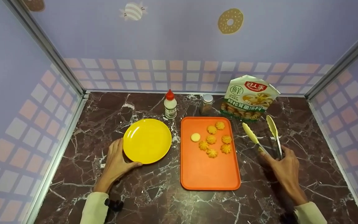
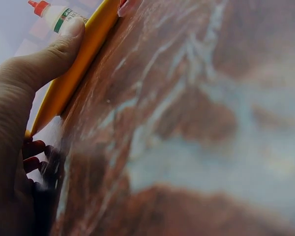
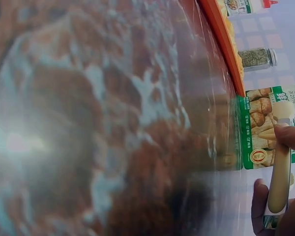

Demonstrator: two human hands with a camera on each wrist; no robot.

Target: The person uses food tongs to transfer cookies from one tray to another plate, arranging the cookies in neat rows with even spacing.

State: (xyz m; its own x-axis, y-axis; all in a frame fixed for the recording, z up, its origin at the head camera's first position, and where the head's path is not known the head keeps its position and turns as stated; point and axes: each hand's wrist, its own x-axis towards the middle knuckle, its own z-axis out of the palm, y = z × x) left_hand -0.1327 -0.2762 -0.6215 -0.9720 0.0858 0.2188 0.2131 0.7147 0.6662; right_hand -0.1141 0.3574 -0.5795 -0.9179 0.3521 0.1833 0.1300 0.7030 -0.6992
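A round yellow plate (image 1: 147,141) lies on the left part of the counter. My left hand (image 1: 117,160) holds its left edge, thumb along the near rim and fingers at the far left side; in the left wrist view the thumb (image 2: 54,56) presses the plate's rim (image 2: 81,61). On the right, my right hand (image 1: 283,169) grips metal tongs (image 1: 279,146) with pale yellow tips, their arms spread apart with nothing between them. An orange tray (image 1: 210,174) sits between the hands. Several swirled golden cookies (image 1: 211,139) and one plain pale round piece (image 1: 195,137) lie on it.
Behind the tray stand a red-capped bottle (image 1: 170,107) and a spice jar (image 1: 207,104) with a silver lid. A green and white food pouch (image 1: 249,98) leans by the back wall, just beyond the tongs. Walls close off the dark marbled counter (image 1: 148,193) at back and sides.
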